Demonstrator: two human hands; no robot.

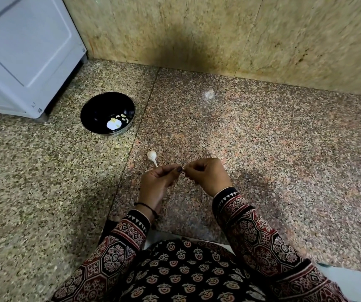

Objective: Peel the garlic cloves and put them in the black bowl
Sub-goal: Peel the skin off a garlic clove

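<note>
Black bowl [101,105] nearby; left hand [159,178], right hand [208,175] pinch a clove [183,169]

We see open table [273,153] at right; toward the black bowl [98,109], upper left, a garlic bulb [152,154] sits midway, a white appliance [22,53] close behind it.

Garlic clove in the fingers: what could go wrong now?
The garlic clove is tiny, pinched between the left hand and right hand above the counter; it might slip and fall. The black bowl sits off to the left, so a clove might drop on the way.
</note>
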